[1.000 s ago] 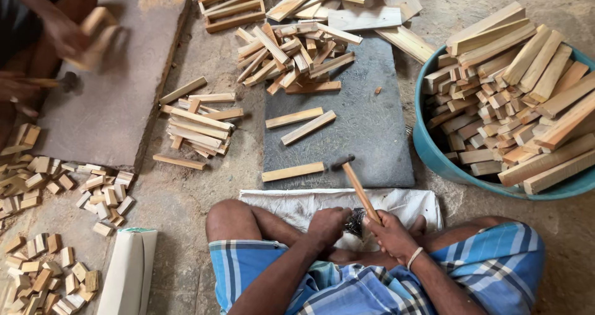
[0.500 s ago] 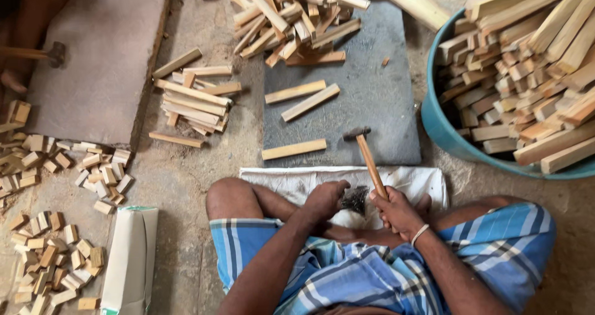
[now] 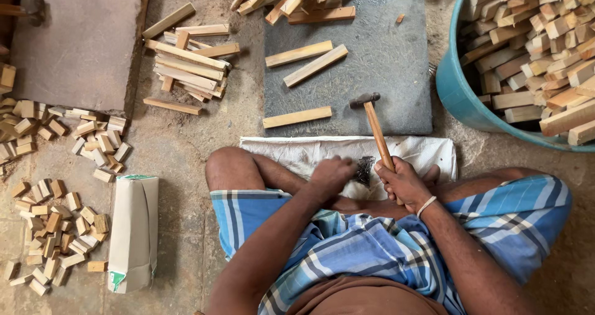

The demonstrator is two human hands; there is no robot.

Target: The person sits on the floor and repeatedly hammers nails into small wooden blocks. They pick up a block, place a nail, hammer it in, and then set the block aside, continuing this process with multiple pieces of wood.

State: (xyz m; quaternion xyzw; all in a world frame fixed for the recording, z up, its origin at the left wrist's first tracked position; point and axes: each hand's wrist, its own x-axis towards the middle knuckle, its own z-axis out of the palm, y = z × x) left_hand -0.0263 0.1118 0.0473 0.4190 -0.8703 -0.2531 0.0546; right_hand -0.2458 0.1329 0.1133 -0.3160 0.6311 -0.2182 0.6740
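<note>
Hammer [image 3: 374, 122] shifted right, grey slab [image 3: 396, 73], concrete floor [image 3: 186, 148]

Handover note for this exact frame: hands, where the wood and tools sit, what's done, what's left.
Right hand: closed on the hammer handle, head resting on the grey slab.
Left hand: on a dark clump, likely nails, on the white cloth over the legs.
Three loose wooden strips lie on the slab, a heap at its far edge.
More strips left of it; small blocks on the floor.
Blue tub full of pieces.
Done: none visibly joined. Left: all strips loose.
</note>
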